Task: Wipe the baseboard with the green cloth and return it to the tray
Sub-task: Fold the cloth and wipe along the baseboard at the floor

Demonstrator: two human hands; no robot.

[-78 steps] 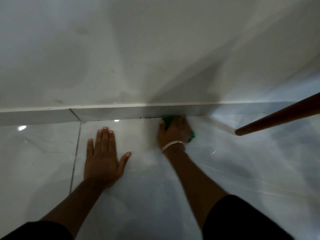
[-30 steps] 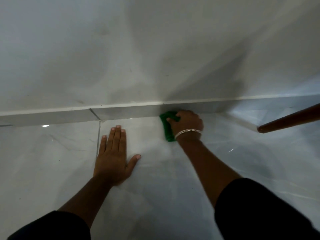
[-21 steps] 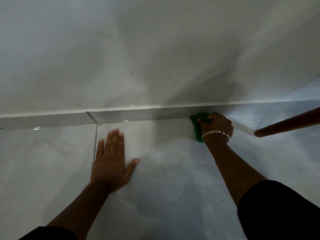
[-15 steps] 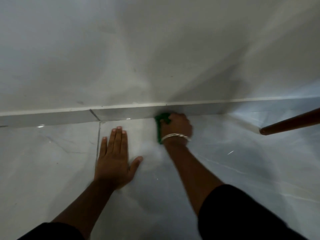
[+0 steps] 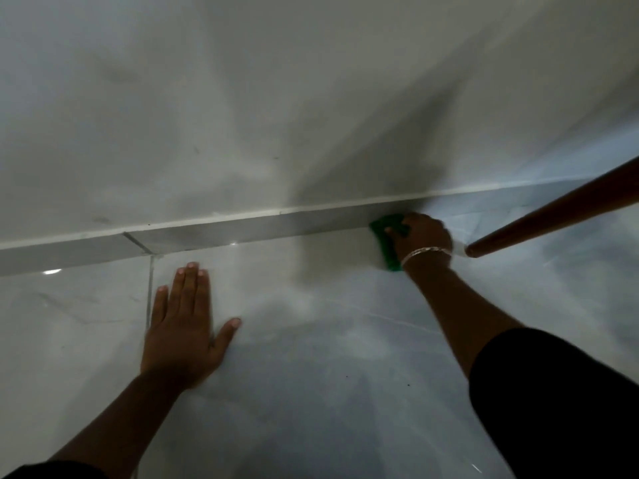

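Observation:
A grey tiled baseboard (image 5: 214, 233) runs along the foot of the white wall, from the left edge to the right. My right hand (image 5: 423, 235), with a silver bracelet at the wrist, is closed on the green cloth (image 5: 387, 242) and presses it against the baseboard right of centre. Part of the cloth trails down onto the floor beside my wrist. My left hand (image 5: 185, 326) lies flat on the glossy floor, palm down, fingers together and thumb out, holding nothing. No tray is in view.
A reddish-brown wooden pole (image 5: 553, 212) slants in from the right edge, its end near the floor just right of my right hand. The floor is glossy pale tile with a grout line (image 5: 150, 292) by my left hand. The white wall (image 5: 276, 98) fills the upper half.
My right hand slid the cloth back and forth along the baseboard: right, then left, and now right again, close to the pole's end. My left hand stayed planted on the floor.

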